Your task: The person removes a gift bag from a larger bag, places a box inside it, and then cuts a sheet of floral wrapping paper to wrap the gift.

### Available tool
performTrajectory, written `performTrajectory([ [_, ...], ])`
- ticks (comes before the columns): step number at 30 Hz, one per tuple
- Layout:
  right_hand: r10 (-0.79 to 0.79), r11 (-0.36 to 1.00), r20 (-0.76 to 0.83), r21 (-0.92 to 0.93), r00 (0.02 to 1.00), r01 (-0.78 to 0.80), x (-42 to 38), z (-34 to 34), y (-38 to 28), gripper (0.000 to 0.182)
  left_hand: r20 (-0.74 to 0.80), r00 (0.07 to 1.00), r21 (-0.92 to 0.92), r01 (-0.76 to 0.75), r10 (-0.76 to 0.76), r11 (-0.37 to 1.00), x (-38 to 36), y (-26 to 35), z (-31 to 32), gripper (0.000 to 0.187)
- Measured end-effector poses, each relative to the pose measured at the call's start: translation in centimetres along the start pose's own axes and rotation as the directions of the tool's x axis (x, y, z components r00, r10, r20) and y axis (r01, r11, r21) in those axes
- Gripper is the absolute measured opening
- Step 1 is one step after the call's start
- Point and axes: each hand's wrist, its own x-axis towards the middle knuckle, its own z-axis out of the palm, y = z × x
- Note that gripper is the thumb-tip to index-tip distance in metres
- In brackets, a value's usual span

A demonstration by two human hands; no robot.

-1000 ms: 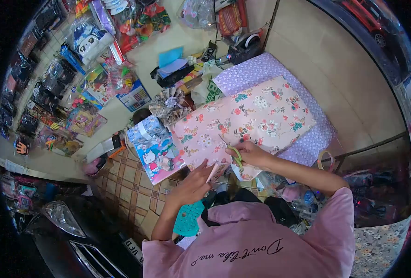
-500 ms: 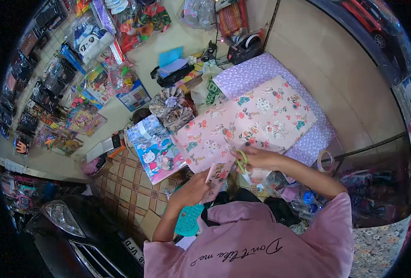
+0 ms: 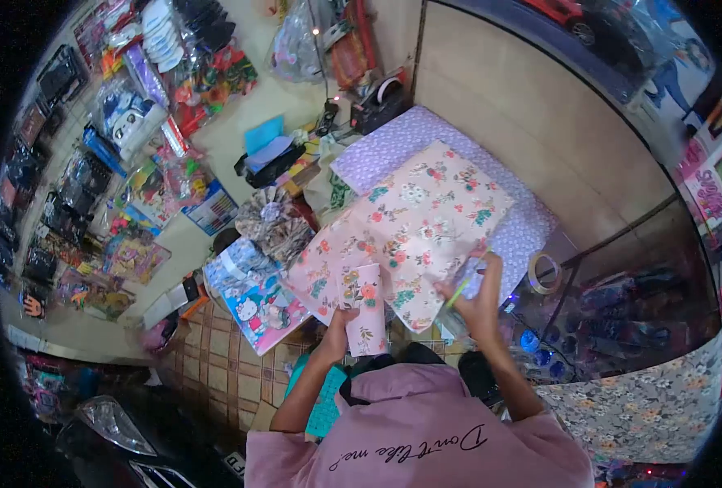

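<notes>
Pink floral paper (image 3: 426, 220) lies spread over purple patterned paper (image 3: 532, 220). My left hand (image 3: 338, 332) is closed on a folded piece of floral paper (image 3: 365, 313), which hangs at the near left edge of the sheet. A gap shows between that piece and the right part of the sheet. My right hand (image 3: 479, 297) holds green-handled scissors (image 3: 457, 293) over the sheet's near right edge. The scissor blades are hard to make out.
To the left lie a Hello Kitty pack (image 3: 263, 317) and a ruffled grey bow (image 3: 271, 213). A tape dispenser (image 3: 379, 102) stands behind the papers. A tape roll (image 3: 545, 272) is at the right. A black vehicle (image 3: 117, 431) stands lower left.
My right hand has moved right with the scissors, away from my left hand. The folded piece now hangs flatter and more visibly in my left hand. The camera view has shifted.
</notes>
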Motion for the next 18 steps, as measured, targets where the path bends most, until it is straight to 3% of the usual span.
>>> performTrajectory([
  [1, -0.172, 0.984, -0.061, -0.062, 0.983, 0.168, 0.0, 0.9, 0.2, 0.062, 0.014, 1.000, -0.011, -0.003, 0.003, 1.000, 0.7, -0.5, 0.1, 0.044],
  [4, -0.252, 0.963, 0.005, -0.096, 0.968, 0.251, 0.2, 2.5, 0.7, 0.056, 0.059, 0.997, 0.007, -0.043, 0.043, 0.999, 1.9, -0.5, 1.2, 0.043],
  [8, -0.234, 0.966, -0.017, -0.114, 0.972, 0.231, 0.9, 3.5, 2.1, 0.056, -0.029, 0.993, 0.123, -0.106, 0.111, 0.987, 3.0, -1.2, 3.1, 0.044],
  [11, -0.209, 0.972, -0.059, -0.123, 0.976, 0.200, 1.7, 2.7, 3.3, 0.048, 0.077, 0.997, 0.055, -0.023, 0.019, 0.998, 5.1, -1.7, 3.0, 0.045],
  [13, -0.206, 0.973, -0.103, -0.123, 0.973, 0.193, 2.4, 2.4, 3.8, 0.047, 0.077, 0.989, 0.078, -0.136, 0.130, 0.988, 5.8, -1.4, 4.6, 0.045],
  [16, -0.178, 0.976, -0.095, -0.147, 0.979, 0.163, 3.1, 2.4, 5.0, 0.047, 0.046, 0.951, 0.124, -0.308, 0.305, 0.943, 7.0, -1.9, 6.8, 0.025],
  [18, -0.161, 0.978, -0.123, -0.155, 0.979, 0.142, 3.7, 2.1, 5.0, 0.045, 0.005, 0.960, 0.249, -0.273, 0.280, 0.929, 9.0, -2.5, 6.6, 0.026],
])
